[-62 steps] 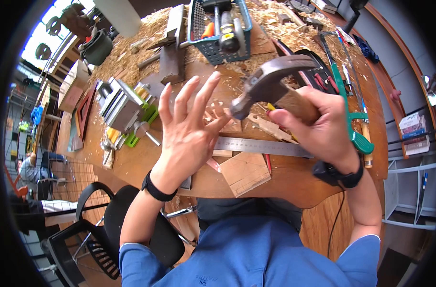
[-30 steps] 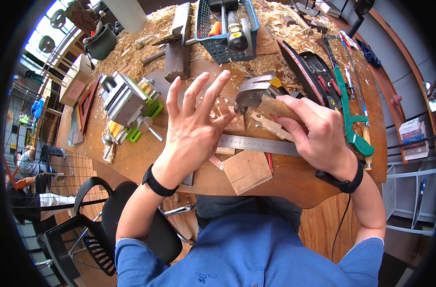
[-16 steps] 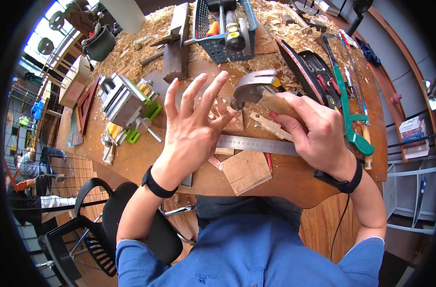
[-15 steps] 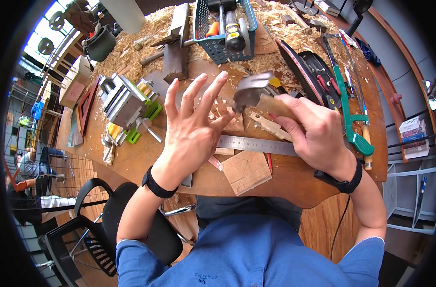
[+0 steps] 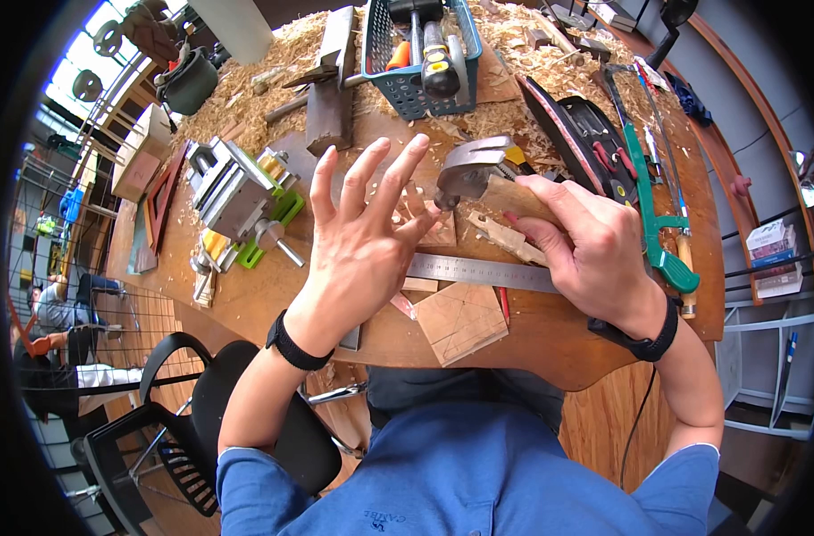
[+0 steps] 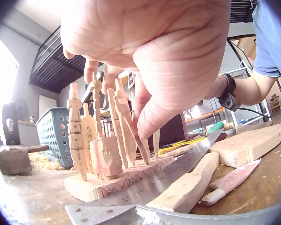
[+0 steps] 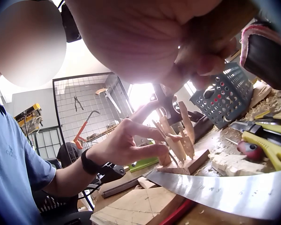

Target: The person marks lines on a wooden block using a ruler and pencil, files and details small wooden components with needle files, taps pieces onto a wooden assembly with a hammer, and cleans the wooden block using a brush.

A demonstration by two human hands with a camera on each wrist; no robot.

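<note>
In the head view my right hand (image 5: 599,246) grips a claw hammer (image 5: 469,170) by its wooden handle. The hammer's face is close beside my left thumb side. My left hand (image 5: 362,237) has several fingers spread upward, while its thumb and index finger pinch a thin slanted wooden stick (image 6: 135,133). That stick stands among several carved wooden pieces (image 6: 77,136) on a small wooden base (image 6: 84,186) with red zigzag marks. The right wrist view shows the pinch from the side, over the base (image 7: 196,161). In the head view my left hand partly hides these pieces.
A steel ruler (image 5: 487,272), a marked wooden board (image 5: 460,323) and a red pencil (image 5: 504,304) lie in front. A vise (image 5: 237,192) stands left, a tool basket (image 5: 425,89) behind. A green-handled saw (image 5: 643,179) lies right, and shavings (image 5: 255,89) cover the back.
The hammer has come down from a raised position nearer the camera to beside my left hand, shifting slightly there over the last second. My left hand keeps nearly the same place and pose.
</note>
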